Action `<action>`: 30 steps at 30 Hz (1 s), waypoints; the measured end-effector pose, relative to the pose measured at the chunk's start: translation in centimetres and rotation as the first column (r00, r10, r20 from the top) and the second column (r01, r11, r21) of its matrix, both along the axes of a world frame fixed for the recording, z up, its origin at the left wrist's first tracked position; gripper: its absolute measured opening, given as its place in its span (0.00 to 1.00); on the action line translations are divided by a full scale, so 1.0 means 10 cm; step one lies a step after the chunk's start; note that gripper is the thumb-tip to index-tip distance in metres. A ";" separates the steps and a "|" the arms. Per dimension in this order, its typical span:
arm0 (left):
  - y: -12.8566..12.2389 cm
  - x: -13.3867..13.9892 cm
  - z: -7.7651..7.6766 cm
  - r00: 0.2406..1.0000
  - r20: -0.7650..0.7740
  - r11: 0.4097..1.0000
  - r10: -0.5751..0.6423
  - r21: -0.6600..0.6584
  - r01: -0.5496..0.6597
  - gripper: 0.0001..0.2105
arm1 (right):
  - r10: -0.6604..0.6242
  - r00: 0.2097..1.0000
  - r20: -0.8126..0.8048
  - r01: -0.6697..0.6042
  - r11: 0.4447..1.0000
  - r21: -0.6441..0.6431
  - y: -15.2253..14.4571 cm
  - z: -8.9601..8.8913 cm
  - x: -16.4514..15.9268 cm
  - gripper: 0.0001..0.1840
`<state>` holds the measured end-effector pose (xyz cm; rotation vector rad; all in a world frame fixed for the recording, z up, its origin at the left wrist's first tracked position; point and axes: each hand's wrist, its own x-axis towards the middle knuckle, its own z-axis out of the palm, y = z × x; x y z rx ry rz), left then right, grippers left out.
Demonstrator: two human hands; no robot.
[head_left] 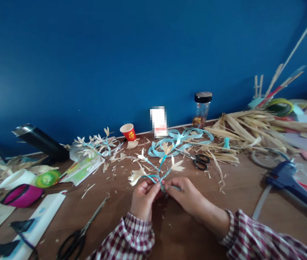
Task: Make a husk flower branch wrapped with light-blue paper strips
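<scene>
A sprig of pale corn-husk flowers [176, 165] stands upright in front of me, its branching stems wrapped in light blue. My left hand [143, 200] pinches the joined stems between thumb and fingers. Close beside it, my right hand [190, 196] is closed, thumb and forefinger together at the base of the stems. A bit of light blue strip shows at its fingers; the rest is hidden behind the hand. Beyond the sprig lies a loose coil of blue ribbon [153, 148]. Small black-handled scissors [201, 161] rest to its right.
Larger scissors [79, 236] and a power strip [43, 220] lie at left front. A glue gun [282, 175] is at right, near dried husks [240, 126]. Along the wall stand a red paper cup [129, 133], a jar [201, 112] and a leaning black flask [43, 142]. More husk flowers [97, 142] lie at left.
</scene>
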<state>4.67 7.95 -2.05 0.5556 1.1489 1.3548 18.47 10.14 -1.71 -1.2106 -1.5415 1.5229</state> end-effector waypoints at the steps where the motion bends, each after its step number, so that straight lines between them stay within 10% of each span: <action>1: 0.00 0.00 0.00 1.000 -0.001 1.000 0.003 0.001 -0.003 0.14 | 0.005 1.000 0.007 -0.005 1.000 -0.005 0.00 0.01 0.00 0.15; 30: -0.01 0.02 0.04 0.998 -0.041 0.999 0.039 -0.004 -0.039 0.15 | 0.087 0.996 -0.004 -0.087 0.996 0.034 0.01 0.00 0.01 0.13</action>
